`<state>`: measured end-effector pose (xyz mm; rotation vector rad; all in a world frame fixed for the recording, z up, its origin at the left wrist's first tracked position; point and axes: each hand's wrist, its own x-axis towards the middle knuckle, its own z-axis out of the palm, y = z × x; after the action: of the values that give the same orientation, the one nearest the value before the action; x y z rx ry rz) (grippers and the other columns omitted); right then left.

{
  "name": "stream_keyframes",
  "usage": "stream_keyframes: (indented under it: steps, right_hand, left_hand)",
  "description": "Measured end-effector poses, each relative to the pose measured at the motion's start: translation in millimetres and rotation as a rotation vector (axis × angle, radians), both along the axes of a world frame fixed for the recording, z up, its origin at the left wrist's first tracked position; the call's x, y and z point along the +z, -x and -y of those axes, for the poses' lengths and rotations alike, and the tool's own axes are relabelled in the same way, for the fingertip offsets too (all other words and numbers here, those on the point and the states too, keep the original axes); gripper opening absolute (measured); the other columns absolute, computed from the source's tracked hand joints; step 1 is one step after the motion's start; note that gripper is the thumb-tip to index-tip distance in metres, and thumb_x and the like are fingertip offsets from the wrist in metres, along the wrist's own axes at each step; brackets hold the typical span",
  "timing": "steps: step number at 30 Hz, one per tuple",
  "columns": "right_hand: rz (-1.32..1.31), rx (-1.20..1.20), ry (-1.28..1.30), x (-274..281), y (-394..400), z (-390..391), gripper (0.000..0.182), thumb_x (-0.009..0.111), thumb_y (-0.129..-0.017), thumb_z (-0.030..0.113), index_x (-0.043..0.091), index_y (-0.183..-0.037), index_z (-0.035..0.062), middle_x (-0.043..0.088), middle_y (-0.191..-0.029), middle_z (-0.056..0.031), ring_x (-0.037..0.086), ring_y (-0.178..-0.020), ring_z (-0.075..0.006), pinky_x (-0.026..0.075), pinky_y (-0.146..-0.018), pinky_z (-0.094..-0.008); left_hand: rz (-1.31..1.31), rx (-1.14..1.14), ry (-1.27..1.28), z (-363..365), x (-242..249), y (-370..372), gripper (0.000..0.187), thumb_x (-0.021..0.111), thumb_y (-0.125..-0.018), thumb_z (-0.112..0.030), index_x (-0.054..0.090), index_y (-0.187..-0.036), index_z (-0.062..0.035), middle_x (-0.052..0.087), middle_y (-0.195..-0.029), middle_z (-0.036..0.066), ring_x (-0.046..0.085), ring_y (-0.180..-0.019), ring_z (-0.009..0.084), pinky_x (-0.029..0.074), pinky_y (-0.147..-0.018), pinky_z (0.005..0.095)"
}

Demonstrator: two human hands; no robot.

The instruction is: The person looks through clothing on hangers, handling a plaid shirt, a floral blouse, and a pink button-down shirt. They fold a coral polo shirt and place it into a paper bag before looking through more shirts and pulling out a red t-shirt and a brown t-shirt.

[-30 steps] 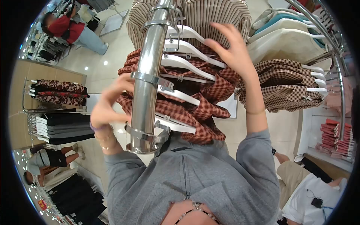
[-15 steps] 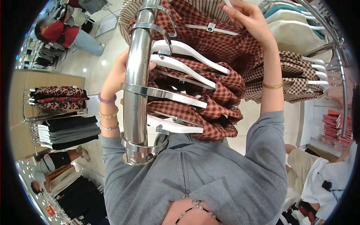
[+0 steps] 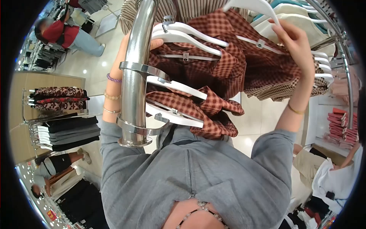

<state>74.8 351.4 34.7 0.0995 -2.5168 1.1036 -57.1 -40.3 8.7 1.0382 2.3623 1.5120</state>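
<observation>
R hand (image 3: 295, 44), shirt (image 3: 265, 65) farther R

Bright light glares off the polished silver metal rail (image 3: 136, 49) and glossy cream floor tiles (image 3: 260, 120); edges curve into black.

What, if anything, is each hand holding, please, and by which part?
The right hand holds a hanger by one end. The left hand is partly behind the rail; its hold cannot be told.
</observation>
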Motion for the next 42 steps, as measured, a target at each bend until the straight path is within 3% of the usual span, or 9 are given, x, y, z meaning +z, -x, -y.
stream_keyframes:
  steps: [3,20,28,29,31,33,34,38,42]
  right_hand:
    - [0.063,-0.09,0.074,-8,-23,-7,0.03,0.066,-0.091,0.025,0.069,-0.11,0.0019,0.051,-0.07,0.0059,0.037,-0.062,-0.0037,0.03,-0.054,-0.0211]
    - [0.116,-0.149,0.064,-16,-39,-10,0.029,0.065,-0.091,0.025,0.069,-0.109,0.0023,0.052,-0.072,0.0055,0.041,-0.064,-0.0048,0.034,-0.058,-0.0205]
    - [0.109,-0.163,0.114,-19,-40,-14,0.03,0.066,-0.091,0.026,0.069,-0.109,0.0025,0.056,-0.074,0.0056,0.041,-0.064,-0.0047,0.035,-0.058,-0.0206]
    - [0.115,-0.18,0.118,-19,-40,-14,0.03,0.066,-0.091,0.026,0.069,-0.109,0.0025,0.056,-0.075,0.0057,0.041,-0.064,-0.0048,0.035,-0.058,-0.0207]
    - [0.134,-0.211,0.126,-16,-42,-11,0.031,0.066,-0.09,0.027,0.069,-0.11,0.0026,0.057,-0.075,0.0057,0.041,-0.065,-0.0048,0.035,-0.058,-0.0209]
    - [0.132,-0.203,0.121,-19,-41,-15,0.031,0.066,-0.09,0.027,0.069,-0.11,0.0027,0.057,-0.075,0.0058,0.041,-0.065,-0.0049,0.035,-0.059,-0.0208]
    - [0.129,-0.196,0.119,-21,-40,-17,0.031,0.067,-0.09,0.027,0.069,-0.11,0.0028,0.057,-0.076,0.0058,0.041,-0.065,-0.005,0.035,-0.059,-0.0208]
    - [0.143,-0.192,0.128,-23,-39,-18,0.032,0.066,-0.09,0.027,0.069,-0.11,0.0025,0.056,-0.075,0.0053,0.041,-0.066,-0.0051,0.035,-0.059,-0.0208]
    - [0.136,-0.161,0.127,-28,-35,-24,0.032,0.066,-0.091,0.027,0.069,-0.111,0.0019,0.056,-0.077,0.005,0.042,-0.067,-0.0051,0.035,-0.06,-0.0205]
  left_hand:
    - [-0.361,0.144,0.109,6,-15,12,0.036,0.075,-0.083,-0.018,0.057,-0.11,-0.0041,0.06,-0.106,0.007,0.059,-0.102,0.0182,0.043,-0.098,0.0345]
    - [-0.001,0.18,-0.04,-1,-9,-10,0.029,0.079,-0.079,-0.017,0.059,-0.095,-0.0052,0.054,-0.091,0.0,0.056,-0.092,0.014,0.045,-0.086,0.028]
    - [-0.488,-0.009,0.304,23,-11,-22,0.027,0.072,-0.07,0.004,0.063,-0.096,0.0015,0.053,-0.096,0.009,0.054,-0.083,0.0212,0.045,-0.078,0.0307]
    - [-0.414,-0.111,0.025,29,-26,-22,0.024,0.071,-0.07,0.003,0.062,-0.093,0.0014,0.055,-0.098,0.01,0.055,-0.087,0.0221,0.045,-0.08,0.0314]
    - [-0.15,-0.261,0.356,39,-2,-32,0.021,0.071,-0.07,0.003,0.063,-0.09,0.0009,0.056,-0.099,0.009,0.056,-0.094,0.0199,0.044,-0.08,0.0299]
    - [0.137,-0.301,0.292,50,7,-36,0.022,0.074,-0.076,-0.009,0.063,-0.091,0.0017,0.058,-0.103,0.009,0.058,-0.095,0.0191,0.045,-0.079,0.0319]
    - [0.178,-0.462,0.195,58,10,-25,0.039,0.071,-0.077,-0.004,0.055,-0.113,-0.0006,0.061,-0.106,0.011,0.061,-0.097,0.021,0.049,-0.082,0.0327]
    - [0.177,-0.335,-0.178,73,-17,39,0.059,0.076,-0.076,-0.015,0.053,-0.129,-0.0014,0.062,-0.115,0.012,0.06,-0.107,0.0246,0.045,-0.095,0.038]
    - [-0.089,-0.045,0.234,10,-16,15,0.053,0.08,-0.077,-0.021,0.059,-0.121,0.0006,0.066,-0.106,0.008,0.06,-0.098,0.0154,0.046,-0.088,0.03]
